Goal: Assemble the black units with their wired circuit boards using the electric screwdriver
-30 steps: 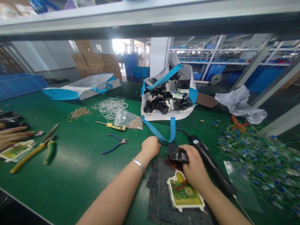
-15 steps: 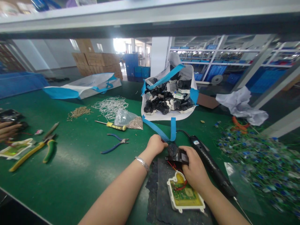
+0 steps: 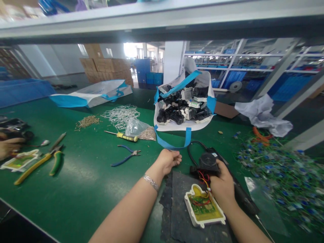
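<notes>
Green table (image 3: pixel 83 189), then white bag (image 3: pixel 183 126) with blue strap (image 3: pixel 174 146) just beyond the loosely spread, empty left hand (image 3: pixel 168 161); right hand (image 3: pixel 224 185) grips black motor (image 3: pixel 207 162), and its thin wires (image 3: pixel 205 178) to the circuit board (image 3: pixel 204 206) could snap if tugged.

No legible text, brand, number or sign is showing anywhere in the head view. A small pale label on the black electric screwdriver (image 3: pixel 215 156) is appearing only as a blur, its characters too small to read. The circuit board in the white tray (image 3: pixel 204 208) is carrying markings that are not resolving into letters. The stacked cardboard boxes (image 3: pixel 107 69) in the background are presenting no readable print.
</notes>
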{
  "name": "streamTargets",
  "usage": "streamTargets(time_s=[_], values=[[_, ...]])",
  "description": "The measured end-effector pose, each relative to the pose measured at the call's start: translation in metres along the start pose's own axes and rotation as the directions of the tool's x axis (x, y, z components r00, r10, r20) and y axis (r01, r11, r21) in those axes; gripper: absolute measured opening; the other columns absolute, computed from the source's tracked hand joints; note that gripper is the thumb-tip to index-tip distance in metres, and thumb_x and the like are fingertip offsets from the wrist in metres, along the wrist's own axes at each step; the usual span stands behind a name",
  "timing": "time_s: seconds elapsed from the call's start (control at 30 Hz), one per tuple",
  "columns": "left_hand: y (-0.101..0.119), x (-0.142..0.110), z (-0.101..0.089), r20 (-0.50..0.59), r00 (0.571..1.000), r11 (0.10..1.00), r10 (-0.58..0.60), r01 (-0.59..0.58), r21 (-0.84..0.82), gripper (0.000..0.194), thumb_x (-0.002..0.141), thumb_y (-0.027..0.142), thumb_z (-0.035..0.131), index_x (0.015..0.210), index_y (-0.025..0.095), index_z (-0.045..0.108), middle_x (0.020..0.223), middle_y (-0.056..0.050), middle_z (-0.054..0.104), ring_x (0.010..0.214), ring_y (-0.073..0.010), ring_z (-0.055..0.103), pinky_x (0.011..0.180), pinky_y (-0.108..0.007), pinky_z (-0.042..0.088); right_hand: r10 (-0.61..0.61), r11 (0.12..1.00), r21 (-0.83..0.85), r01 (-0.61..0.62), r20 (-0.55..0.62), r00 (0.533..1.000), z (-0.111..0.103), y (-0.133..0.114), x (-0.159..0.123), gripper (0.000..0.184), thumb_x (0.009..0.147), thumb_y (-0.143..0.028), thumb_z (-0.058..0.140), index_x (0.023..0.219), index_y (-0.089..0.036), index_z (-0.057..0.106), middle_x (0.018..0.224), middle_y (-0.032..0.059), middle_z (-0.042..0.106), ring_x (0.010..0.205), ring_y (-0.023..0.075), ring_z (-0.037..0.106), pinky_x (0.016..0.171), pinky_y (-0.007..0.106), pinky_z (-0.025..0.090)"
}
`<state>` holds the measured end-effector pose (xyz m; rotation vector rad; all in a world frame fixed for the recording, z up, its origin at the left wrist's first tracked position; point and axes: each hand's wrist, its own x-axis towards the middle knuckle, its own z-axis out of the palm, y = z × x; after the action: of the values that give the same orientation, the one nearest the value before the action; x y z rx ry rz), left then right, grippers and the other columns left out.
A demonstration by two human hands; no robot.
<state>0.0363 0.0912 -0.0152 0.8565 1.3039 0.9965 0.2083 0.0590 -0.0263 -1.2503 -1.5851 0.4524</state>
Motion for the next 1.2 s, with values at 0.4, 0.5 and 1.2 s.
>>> streamTargets(time_s=[0.4, 0.5, 1.2], values=[[-0.002, -0.015, -0.011, 0.209, 0.963, 0.696, 0.169, -0.267, 0.667, 0.015, 0.052, 0.008, 0.064, 0.061, 0.020, 0.065, 0.071, -0.001, 0.063, 0.080, -0.0211, 0.055, 0.079, -0.031, 0.037, 0.114, 0.986, 0.123, -0.116, 0.028, 0.993, -0.001, -0.004, 0.005, 0.038, 0.052, -0.016, 0.041, 0.087, -0.017, 0.056, 0.078, 0.0029, 0.062, 0.072, 0.0220, 0.059, 0.070, 0.034, 0.049], [-0.005, -0.015, -0.008, 0.216, 0.961, 0.678, 0.171, -0.274, 0.682, 0.011, 0.054, 0.008, 0.061, 0.054, 0.019, 0.061, 0.069, -0.003, 0.062, 0.081, -0.0227, 0.054, 0.080, -0.034, 0.036, 0.142, 0.981, 0.127, -0.145, 0.031, 0.989, -0.001, -0.005, 0.005, 0.038, 0.051, -0.017, 0.041, 0.087, -0.017, 0.056, 0.078, 0.0027, 0.062, 0.073, 0.0216, 0.059, 0.071, 0.032, 0.048], [0.037, -0.025, -0.105, -0.326, 0.936, 0.920, 0.130, -0.236, -0.312, 0.016, 0.087, 0.015, 0.038, 0.074, 0.011, 0.047, 0.069, 0.001, 0.049, 0.055, -0.0053, 0.048, 0.047, -0.016, 0.041, 0.250, 0.956, 0.142, -0.258, 0.071, 0.966, 0.000, -0.004, 0.007, 0.039, 0.049, -0.023, 0.042, 0.086, -0.018, 0.056, 0.080, 0.0028, 0.062, 0.079, 0.0227, 0.057, 0.078, 0.033, 0.043]])
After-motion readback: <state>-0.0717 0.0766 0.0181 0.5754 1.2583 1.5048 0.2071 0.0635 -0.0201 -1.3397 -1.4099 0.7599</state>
